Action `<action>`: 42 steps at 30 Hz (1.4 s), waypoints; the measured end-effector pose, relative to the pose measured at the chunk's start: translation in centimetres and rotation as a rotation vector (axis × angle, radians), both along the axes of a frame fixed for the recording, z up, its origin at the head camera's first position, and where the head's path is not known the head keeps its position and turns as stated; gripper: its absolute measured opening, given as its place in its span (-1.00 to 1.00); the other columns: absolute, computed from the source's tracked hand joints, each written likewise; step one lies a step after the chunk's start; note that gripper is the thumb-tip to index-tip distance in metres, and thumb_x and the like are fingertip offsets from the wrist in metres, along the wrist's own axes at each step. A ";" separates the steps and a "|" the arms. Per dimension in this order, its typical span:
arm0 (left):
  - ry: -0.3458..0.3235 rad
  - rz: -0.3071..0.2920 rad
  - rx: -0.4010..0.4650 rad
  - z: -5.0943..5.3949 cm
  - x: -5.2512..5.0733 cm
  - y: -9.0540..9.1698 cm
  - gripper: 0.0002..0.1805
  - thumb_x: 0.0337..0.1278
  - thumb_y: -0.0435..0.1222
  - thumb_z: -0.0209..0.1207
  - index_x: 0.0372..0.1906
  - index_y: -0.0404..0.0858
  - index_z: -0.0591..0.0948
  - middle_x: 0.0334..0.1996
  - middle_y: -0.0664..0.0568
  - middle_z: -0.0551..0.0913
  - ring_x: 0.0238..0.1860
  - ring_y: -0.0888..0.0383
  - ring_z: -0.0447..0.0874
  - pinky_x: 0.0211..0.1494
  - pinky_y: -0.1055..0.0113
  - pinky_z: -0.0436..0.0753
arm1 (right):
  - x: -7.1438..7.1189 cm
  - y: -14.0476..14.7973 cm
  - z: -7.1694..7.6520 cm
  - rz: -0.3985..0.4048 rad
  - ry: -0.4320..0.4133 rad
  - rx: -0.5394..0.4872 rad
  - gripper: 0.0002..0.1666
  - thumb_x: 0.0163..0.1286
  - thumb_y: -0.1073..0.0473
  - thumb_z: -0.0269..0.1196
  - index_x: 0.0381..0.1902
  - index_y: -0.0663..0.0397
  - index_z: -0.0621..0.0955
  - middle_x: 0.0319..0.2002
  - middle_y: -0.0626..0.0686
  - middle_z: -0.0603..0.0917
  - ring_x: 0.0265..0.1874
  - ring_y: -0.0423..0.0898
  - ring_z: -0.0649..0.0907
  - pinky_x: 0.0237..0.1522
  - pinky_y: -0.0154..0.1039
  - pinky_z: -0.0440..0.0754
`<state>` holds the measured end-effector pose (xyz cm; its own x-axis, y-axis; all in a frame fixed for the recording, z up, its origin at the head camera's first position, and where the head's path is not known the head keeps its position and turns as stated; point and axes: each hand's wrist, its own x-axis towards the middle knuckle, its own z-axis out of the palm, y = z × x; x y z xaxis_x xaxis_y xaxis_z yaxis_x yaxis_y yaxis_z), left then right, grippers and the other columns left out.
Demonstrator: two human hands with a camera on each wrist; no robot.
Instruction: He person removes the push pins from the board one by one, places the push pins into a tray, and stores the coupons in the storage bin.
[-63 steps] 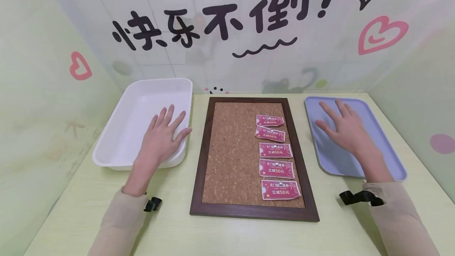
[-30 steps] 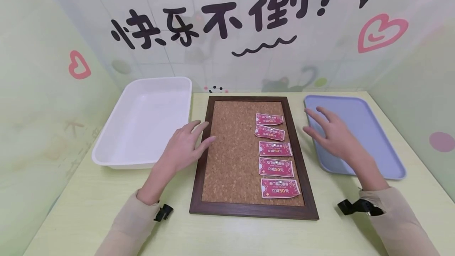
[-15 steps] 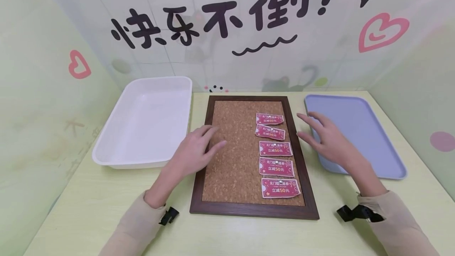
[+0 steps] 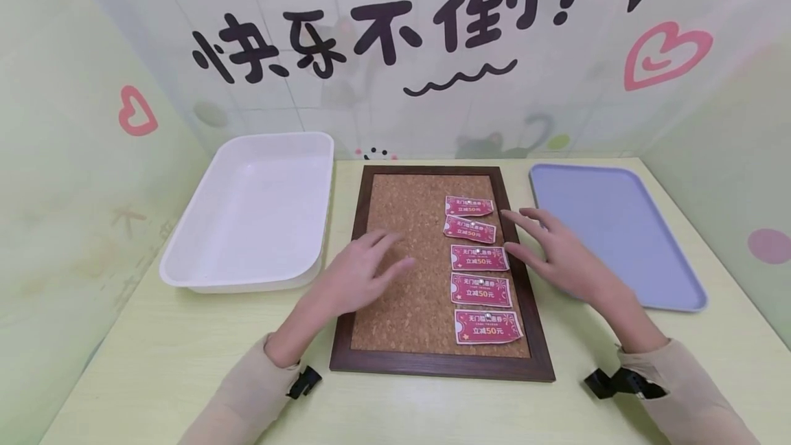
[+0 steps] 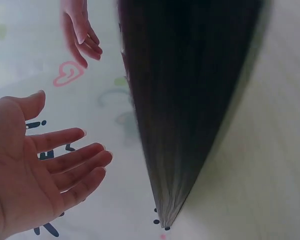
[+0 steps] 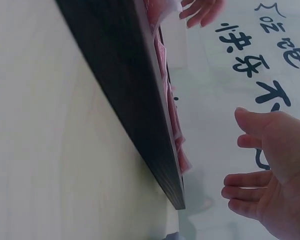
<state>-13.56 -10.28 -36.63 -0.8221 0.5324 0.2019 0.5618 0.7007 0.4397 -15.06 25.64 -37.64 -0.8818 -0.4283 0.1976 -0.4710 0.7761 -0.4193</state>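
In the head view a cork board [image 4: 402, 321] in a dark wooden frame lies on the table, with several pink coupons [image 4: 479, 259] pinned in a column along its right side. The left hand [image 4: 352, 277], fingers spread and holding nothing, hovers over the board's left part. Above the right frame edge, beside the upper coupons, the right hand [image 4: 571, 259] is held with loosely bent fingers and nothing in them. In the left wrist view the left hand [image 5: 55, 170] is palm up to the camera, empty. The right wrist view shows the right hand [image 6: 277, 175] above the frame's level, also empty.
A white tray [image 4: 247, 218] stands left of the board, with nothing in it. To the right lies a flat blue tray [image 4: 618, 225], partly behind the right hand. A printed curtain [image 4: 402, 115] hangs behind the table [image 4: 432, 411].
Both hands have moved inward: the left from over the white tray to over the cork board, the right from over the blue tray to the board's right edge. The coupons and trays stay put.
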 end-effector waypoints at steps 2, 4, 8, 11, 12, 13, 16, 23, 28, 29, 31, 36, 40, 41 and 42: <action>-0.001 -0.018 0.009 -0.1 0.2 0.3 -0.34 0.49 0.11 0.00 0.39 -0.29 0.45 0.33 -0.19 0.49 0.33 -0.13 0.46 0.38 0.02 0.43 | 0.2 -0.3 -0.1 0.030 0.023 -0.013 -0.30 0.54 -0.05 0.18 0.54 -0.05 0.29 0.40 0.31 0.32 0.33 0.40 0.34 0.21 0.45 0.33; -0.007 -0.033 0.014 -0.2 0.3 0.5 -0.35 0.49 0.10 0.02 0.39 -0.28 0.45 0.34 -0.19 0.48 0.35 -0.13 0.44 0.39 0.02 0.41 | 0.3 -0.6 -0.2 0.060 0.047 -0.021 -0.31 0.53 0.00 0.21 0.52 -0.02 0.32 0.38 0.28 0.36 0.32 0.36 0.38 0.20 0.41 0.38; -0.053 -0.041 0.011 -0.3 0.7 1.0 -0.35 0.48 0.11 0.02 0.40 -0.25 0.45 0.35 -0.17 0.47 0.38 -0.11 0.41 0.41 0.01 0.38 | 0.6 -1.0 -0.4 0.085 0.038 -0.033 -0.32 0.52 0.03 0.22 0.51 -0.01 0.33 0.36 0.26 0.39 0.31 0.32 0.40 0.21 0.37 0.40; -0.099 -0.045 0.011 -0.3 0.9 1.5 -0.36 0.49 0.12 0.01 0.40 -0.23 0.45 0.34 -0.11 0.50 0.37 -0.08 0.43 0.40 0.02 0.40 | 0.8 -1.2 -0.5 0.096 0.030 -0.044 -0.32 0.52 0.04 0.23 0.51 0.01 0.34 0.36 0.27 0.40 0.30 0.32 0.43 0.18 0.35 0.44; -0.109 -0.052 0.011 -0.3 1.0 1.6 -0.37 0.49 0.11 0.02 0.40 -0.22 0.46 0.32 -0.09 0.51 0.35 -0.06 0.44 0.39 0.03 0.41 | 0.9 -1.2 -0.6 0.107 0.038 -0.050 -0.32 0.51 0.06 0.24 0.50 0.04 0.35 0.35 0.27 0.41 0.28 0.31 0.45 0.17 0.34 0.46; -0.120 -0.059 0.016 -0.3 1.0 1.7 -0.38 0.49 0.09 0.03 0.39 -0.22 0.46 0.31 -0.08 0.52 0.34 -0.05 0.46 0.37 0.03 0.43 | 1.0 -1.2 -0.7 0.117 0.047 -0.054 -0.33 0.50 0.09 0.24 0.49 0.06 0.35 0.34 0.26 0.42 0.27 0.30 0.46 0.16 0.32 0.48; -0.144 -0.081 0.027 -0.4 1.2 2.1 -0.42 0.48 0.05 0.06 0.38 -0.21 0.47 0.29 -0.06 0.54 0.30 -0.02 0.49 0.34 0.05 0.48 | 1.1 -1.3 -1.0 0.157 0.077 -0.073 -0.33 0.48 0.15 0.26 0.47 0.12 0.37 0.30 0.23 0.47 0.22 0.26 0.53 0.12 0.27 0.54; -0.206 -0.143 0.075 -0.7 1.4 2.9 -0.51 0.46 -0.09 0.14 0.33 -0.26 0.50 0.24 -0.10 0.57 0.26 -0.02 0.53 0.30 0.05 0.52 | 1.5 -1.6 -1.3 0.212 0.095 -0.108 -0.28 0.42 0.23 0.32 0.48 0.10 0.37 0.25 0.19 0.55 0.13 0.17 0.62 0.01 0.16 0.64; -0.228 -0.186 0.107 -1.0 1.4 3.5 -0.55 0.42 -0.16 0.19 0.27 -0.29 0.54 0.07 -0.05 0.65 0.04 0.10 0.62 0.11 0.26 0.61 | 1.7 -1.8 -1.3 0.239 0.094 -0.122 -0.30 0.36 0.26 0.36 0.42 0.17 0.42 0.20 0.17 0.59 0.11 0.12 0.63 0.01 0.14 0.64; -0.238 -0.194 0.114 -1.1 1.4 3.6 -0.57 0.42 -0.17 0.20 0.25 -0.29 0.55 0.02 -0.03 0.66 -0.02 0.13 0.62 0.05 0.31 0.62 | 1.7 -1.8 -1.4 0.248 0.097 -0.126 -0.30 0.34 0.27 0.37 0.41 0.19 0.44 0.16 0.15 0.62 0.09 0.09 0.64 0.01 0.13 0.64; -0.257 -0.207 0.122 -1.2 1.3 3.8 -0.59 0.40 -0.18 0.22 0.23 -0.28 0.57 -0.03 0.00 0.66 -0.07 0.18 0.62 0.00 0.39 0.61 | 1.8 -1.9 -1.4 0.264 0.106 -0.133 -0.32 0.30 0.30 0.40 0.37 0.21 0.47 0.09 0.12 0.66 0.04 0.05 0.66 -0.01 0.09 0.65; -0.309 -0.259 0.158 -1.4 1.3 4.4 -0.65 0.37 -0.25 0.26 0.16 -0.30 0.60 -0.13 0.05 0.66 -0.15 0.25 0.59 -0.07 0.45 0.61 | 2.0 -2.1 -1.6 0.289 0.102 -0.145 -0.40 0.22 0.34 0.44 0.24 0.23 0.56 -0.06 0.02 0.69 -0.09 -0.06 0.68 -0.09 -0.06 0.69; -0.363 -0.293 0.178 -1.4 1.3 4.8 -0.69 0.34 -0.31 0.27 0.11 -0.32 0.61 -0.21 0.08 0.64 -0.22 0.29 0.57 -0.10 0.48 0.61 | 2.1 -2.2 -1.8 0.322 0.065 -0.175 -0.43 0.21 0.36 0.44 0.19 0.24 0.58 -0.11 -0.01 0.69 -0.22 -0.16 0.66 -0.20 -0.20 0.69; -0.376 -0.295 0.177 -1.4 1.3 4.8 -0.70 0.34 -0.32 0.28 0.09 -0.32 0.61 -0.23 0.09 0.63 -0.23 0.30 0.56 -0.11 0.49 0.60 | 2.1 -2.2 -1.9 0.334 0.053 -0.186 -0.44 0.20 0.38 0.44 0.18 0.24 0.58 -0.11 0.00 0.69 -0.25 -0.17 0.65 -0.22 -0.22 0.68; -0.388 -0.297 0.174 -1.5 1.2 4.9 -0.72 0.34 -0.32 0.28 0.08 -0.32 0.62 -0.24 0.10 0.63 -0.24 0.31 0.55 -0.12 0.49 0.60 | 2.1 -2.2 -1.9 0.346 0.039 -0.195 -0.45 0.20 0.38 0.44 0.17 0.24 0.59 -0.11 0.00 0.69 -0.28 -0.20 0.64 -0.25 -0.25 0.67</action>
<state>-12.32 -5.35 -38.10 -0.6728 0.7396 0.0183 0.4973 0.4338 0.7513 -12.94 23.43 -39.58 -0.6820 -0.6501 0.3351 -0.7094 0.4763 -0.5196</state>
